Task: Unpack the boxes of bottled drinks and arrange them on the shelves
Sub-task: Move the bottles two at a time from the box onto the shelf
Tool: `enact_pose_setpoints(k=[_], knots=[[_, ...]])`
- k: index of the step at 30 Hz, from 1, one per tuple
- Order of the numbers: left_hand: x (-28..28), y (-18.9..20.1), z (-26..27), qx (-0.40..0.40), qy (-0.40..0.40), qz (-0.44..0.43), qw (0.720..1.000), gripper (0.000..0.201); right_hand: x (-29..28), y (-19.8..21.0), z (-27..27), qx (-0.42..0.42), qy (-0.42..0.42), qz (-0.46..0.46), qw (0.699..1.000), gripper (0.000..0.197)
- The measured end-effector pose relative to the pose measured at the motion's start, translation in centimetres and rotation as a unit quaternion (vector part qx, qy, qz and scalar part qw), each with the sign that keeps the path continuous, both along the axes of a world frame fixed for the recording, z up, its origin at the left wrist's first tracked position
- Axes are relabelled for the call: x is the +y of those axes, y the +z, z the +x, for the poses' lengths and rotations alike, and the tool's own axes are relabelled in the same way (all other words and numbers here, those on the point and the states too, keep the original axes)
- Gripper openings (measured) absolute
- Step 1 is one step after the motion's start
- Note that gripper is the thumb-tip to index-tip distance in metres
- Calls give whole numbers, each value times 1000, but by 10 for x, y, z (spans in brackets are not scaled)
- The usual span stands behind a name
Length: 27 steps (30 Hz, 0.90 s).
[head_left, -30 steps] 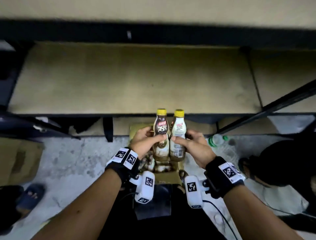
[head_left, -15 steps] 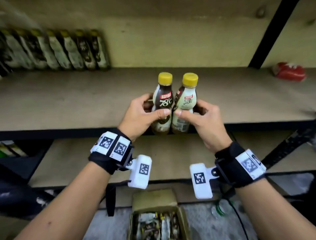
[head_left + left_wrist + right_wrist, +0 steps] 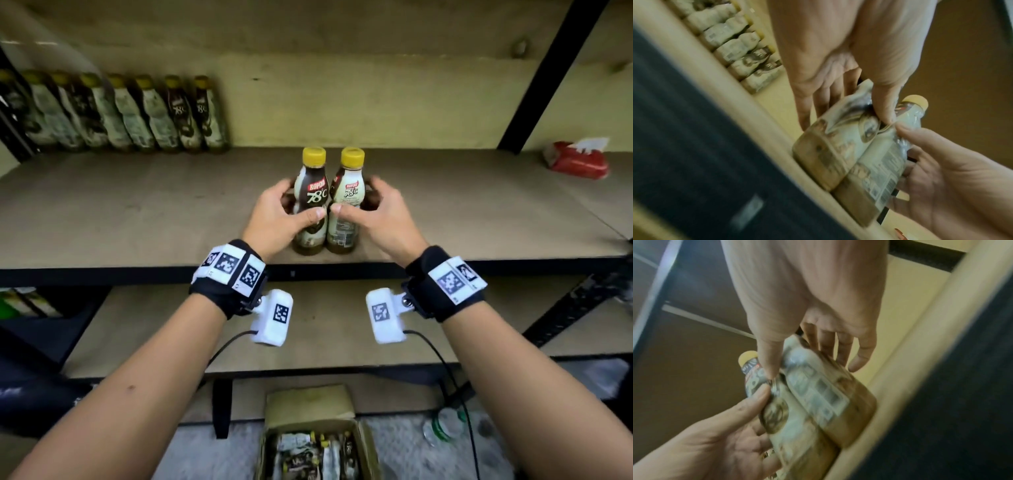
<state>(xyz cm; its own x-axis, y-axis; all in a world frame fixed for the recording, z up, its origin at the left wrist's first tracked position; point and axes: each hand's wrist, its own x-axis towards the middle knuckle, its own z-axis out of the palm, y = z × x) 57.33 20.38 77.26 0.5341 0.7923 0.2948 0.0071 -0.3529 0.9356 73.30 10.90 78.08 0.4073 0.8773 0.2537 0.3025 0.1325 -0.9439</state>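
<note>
Two yellow-capped bottles [image 3: 325, 202] labelled "KOPIKO 78°C" stand on the shelf [image 3: 137, 212], left hand [image 3: 274, 219] and right hand [image 3: 380, 216] fingers curled around them.

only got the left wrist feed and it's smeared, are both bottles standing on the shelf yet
observer: Yes. In the head view the left bottle and the right bottle stand upright, side by side, near the front edge of the shelf.
operator: hands off them
observer: No. The left hand grips the left bottle, and the right hand curls round the right bottle.
operator: any left in the box
observer: Yes. The open box on the floor below holds more bottles; the count is too blurred to tell.
</note>
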Motion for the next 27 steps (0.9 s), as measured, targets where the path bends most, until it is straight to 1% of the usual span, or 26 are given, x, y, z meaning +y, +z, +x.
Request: enact_pose_setpoints(k=[2, 4, 5, 7, 9, 10, 12, 15, 18, 21, 24, 27], knots=[[3, 15, -2, 35, -3, 34, 999, 42, 2, 15, 9, -79, 16, -22, 997, 50], [9, 30, -2, 75, 19, 84, 993, 41, 8, 28, 15, -162, 21, -65, 984, 43], [13, 37, -3, 104, 36, 108, 988, 42, 12, 32, 17, -182, 23, -81, 980, 41], [23, 44, -4, 146, 49, 123, 980, 46, 22, 35, 17, -188, 25, -91, 978, 45], [37, 45, -4, 162, 67, 111, 978, 49, 36, 37, 15, -191, 22, -93, 977, 52], [44, 45, -4, 166, 80, 103, 977, 47, 45, 37, 13, -198, 17, -98, 975, 53], [63, 46, 0, 175, 114, 97, 973, 44, 67, 40, 9, -231, 10, -106, 967, 51], [98, 50, 6, 188, 157, 83, 966, 52, 109, 42, 6, -250, 5, -111, 962, 51], [131, 54, 12, 214, 206, 80, 951, 52, 149, 43, 5, -252, 0, -112, 961, 53], [158, 58, 19, 250, 244, 110, 931, 52, 182, 42, 3, -258, -10, -107, 960, 52], [194, 60, 25, 284, 263, 109, 915, 50, 210, 40, 0, -269, -21, -110, 956, 49], [231, 67, 31, 323, 273, 99, 901, 44, 233, 39, 0, -276, -20, -114, 954, 52]])
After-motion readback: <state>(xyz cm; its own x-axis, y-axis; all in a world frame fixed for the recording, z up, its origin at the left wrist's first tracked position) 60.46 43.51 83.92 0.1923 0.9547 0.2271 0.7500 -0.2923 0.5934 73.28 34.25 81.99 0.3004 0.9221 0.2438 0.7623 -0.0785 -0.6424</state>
